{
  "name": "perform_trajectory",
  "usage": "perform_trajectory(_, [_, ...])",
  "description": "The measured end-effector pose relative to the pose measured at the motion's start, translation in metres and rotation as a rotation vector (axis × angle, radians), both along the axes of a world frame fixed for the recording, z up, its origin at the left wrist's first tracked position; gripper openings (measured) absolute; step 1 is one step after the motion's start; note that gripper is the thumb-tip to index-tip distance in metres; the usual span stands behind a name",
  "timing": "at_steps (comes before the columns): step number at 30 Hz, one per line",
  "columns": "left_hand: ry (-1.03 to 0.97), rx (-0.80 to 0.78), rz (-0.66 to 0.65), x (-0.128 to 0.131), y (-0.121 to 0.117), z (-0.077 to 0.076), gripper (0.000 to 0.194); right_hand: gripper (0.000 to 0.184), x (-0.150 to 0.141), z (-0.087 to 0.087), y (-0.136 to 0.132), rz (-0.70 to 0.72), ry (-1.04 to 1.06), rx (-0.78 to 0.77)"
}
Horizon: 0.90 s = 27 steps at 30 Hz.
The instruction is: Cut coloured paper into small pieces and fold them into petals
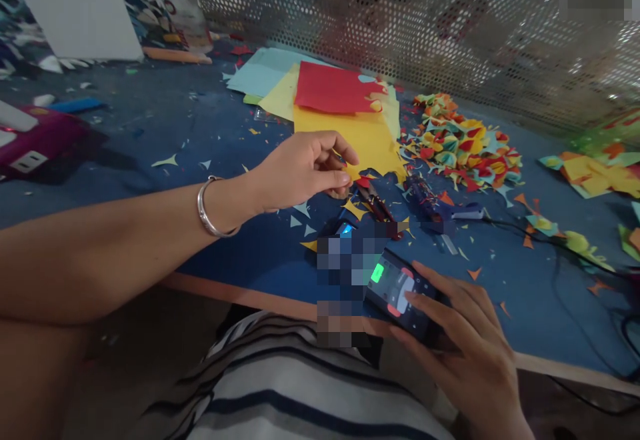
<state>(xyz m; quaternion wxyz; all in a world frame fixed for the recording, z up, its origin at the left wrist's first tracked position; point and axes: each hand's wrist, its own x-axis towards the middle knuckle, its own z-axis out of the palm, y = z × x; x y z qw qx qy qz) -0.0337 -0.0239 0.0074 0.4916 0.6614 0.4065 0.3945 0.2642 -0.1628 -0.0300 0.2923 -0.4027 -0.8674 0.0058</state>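
My right hand (pixel 465 333) is wrapped around a smartphone (pixel 400 293) with a lit screen, one fingertip on the glass. It holds the phone above the table's front edge. My left hand (pixel 310 167), with a silver bangle on its wrist, hovers by the yellow sheet of paper (pixel 345 137). Its fingers are curled in toward the thumb; what they hold, if anything, is hidden. Just right of the thumb tip are a small red paper scrap (pixel 364 181) and a pair of scissors (pixel 383 208) with dark red handles.
Red (pixel 330 87) and light blue sheets (pixel 265 70) lie behind. A heap of folded colourful paper pieces (pixel 465 147) sits right. A corded dark blue tool (pixel 465 212) lies nearby. Scraps litter the blue table (pixel 200 120). A perforated metal panel (pixel 320 13) stands behind.
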Motion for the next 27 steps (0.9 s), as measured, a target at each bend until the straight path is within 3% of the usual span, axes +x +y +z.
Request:
perform_trajectory(17, [0.188,0.270,0.082,-0.006,0.000,-0.003,0.024,0.030,0.003,0.000,0.000,-0.001,-0.036,-0.004])
perform_trajectory(27, [0.190,0.317,0.144,0.004,-0.009,-0.002,0.011,0.029,0.000,0.000,0.000,-0.030,-0.026,-0.003])
